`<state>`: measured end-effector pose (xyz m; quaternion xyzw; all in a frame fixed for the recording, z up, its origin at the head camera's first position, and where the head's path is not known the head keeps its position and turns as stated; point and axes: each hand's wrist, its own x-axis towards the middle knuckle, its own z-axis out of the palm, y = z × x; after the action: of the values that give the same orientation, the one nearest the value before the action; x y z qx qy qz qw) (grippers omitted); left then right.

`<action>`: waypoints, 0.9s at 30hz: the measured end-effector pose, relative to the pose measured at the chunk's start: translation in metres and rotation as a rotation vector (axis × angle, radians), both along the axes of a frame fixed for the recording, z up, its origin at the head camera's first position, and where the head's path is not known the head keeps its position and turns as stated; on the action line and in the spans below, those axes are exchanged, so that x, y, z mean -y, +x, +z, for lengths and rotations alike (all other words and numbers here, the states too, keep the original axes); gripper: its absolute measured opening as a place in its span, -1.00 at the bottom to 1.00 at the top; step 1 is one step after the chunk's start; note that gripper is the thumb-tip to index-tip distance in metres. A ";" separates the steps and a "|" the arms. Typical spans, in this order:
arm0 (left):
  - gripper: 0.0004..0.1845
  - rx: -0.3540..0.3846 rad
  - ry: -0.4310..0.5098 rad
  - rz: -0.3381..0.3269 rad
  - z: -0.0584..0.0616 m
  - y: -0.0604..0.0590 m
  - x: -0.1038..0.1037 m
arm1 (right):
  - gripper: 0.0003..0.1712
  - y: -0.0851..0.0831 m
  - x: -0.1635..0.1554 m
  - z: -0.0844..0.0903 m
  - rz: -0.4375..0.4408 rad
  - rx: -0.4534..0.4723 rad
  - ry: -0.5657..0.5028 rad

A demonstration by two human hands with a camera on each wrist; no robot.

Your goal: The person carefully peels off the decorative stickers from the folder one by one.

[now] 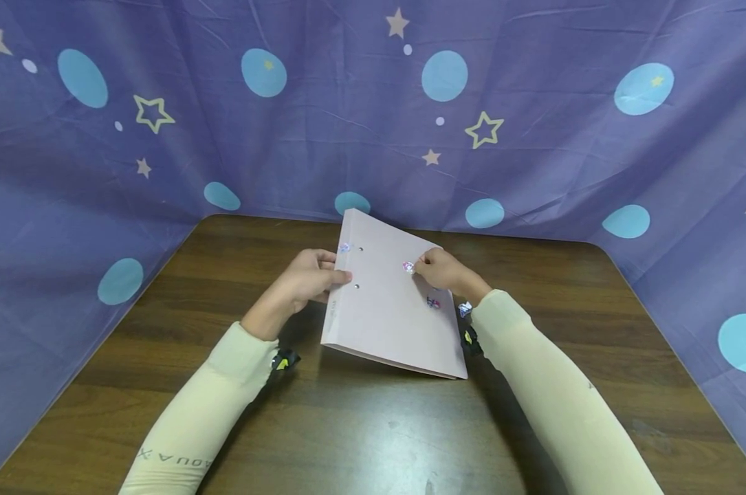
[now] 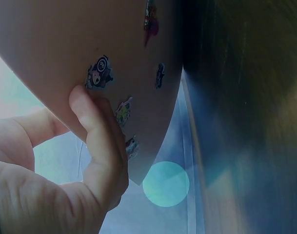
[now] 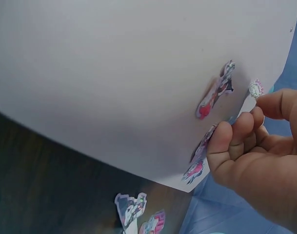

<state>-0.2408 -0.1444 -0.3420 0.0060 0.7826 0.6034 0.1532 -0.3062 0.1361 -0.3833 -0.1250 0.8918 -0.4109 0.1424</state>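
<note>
On the dark wooden table [image 1: 373, 426], a pink folder [image 1: 388, 309] is kept tilted, with its near edge resting on the wood and its far edge lifted toward the purple cloth backdrop [image 1: 323, 124]. The folder is gripped at its left edge by the left hand [image 1: 307, 278], with the thumb laid on the cover near the two punched holes and the other fingers curled underneath; in the left wrist view several small stickers are seen on the underside, next to these fingers [image 2: 102, 141]. A small sticker [image 1: 408, 267] on the upper cover is pinched between the thumb and forefinger of the right hand [image 1: 443, 269], so this hand is closed on the sticker and not on the folder itself. Another sticker [image 1: 433, 302] is already stuck lower on the cover, and some loose stickers [image 3: 138, 214] are lying on the table just beside the right edge of the folder.

The step in hand is judged to be the handling of this one sticker at the cover; whether it is being pressed down or peeled off cannot be told from the pictures. For the next move, the folder should be held steady by the left hand, while the sticker is moved slowly and kept flat, so that it is not creased or torn.
</note>
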 end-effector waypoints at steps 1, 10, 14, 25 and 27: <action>-0.49 0.000 0.000 -0.001 -0.001 -0.001 0.000 | -0.53 0.001 -0.001 0.000 -0.002 -0.001 -0.009; -0.51 0.005 -0.003 0.005 0.000 -0.001 -0.002 | -0.66 0.001 -0.014 -0.006 -0.071 0.020 -0.103; -0.51 0.007 -0.002 0.007 0.001 -0.001 -0.003 | -0.67 -0.002 -0.027 -0.005 -0.091 -0.022 -0.037; -0.49 0.004 0.009 0.000 0.000 0.000 -0.001 | -0.66 -0.010 -0.076 -0.001 -0.142 -0.078 0.245; -0.50 -0.005 0.011 -0.005 0.000 -0.001 0.000 | -0.59 -0.011 -0.083 -0.002 -0.136 -0.059 0.272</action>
<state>-0.2418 -0.1444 -0.3424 0.0103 0.7796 0.6073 0.1527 -0.3172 0.2187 -0.3848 -0.0557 0.9494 -0.2911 0.1036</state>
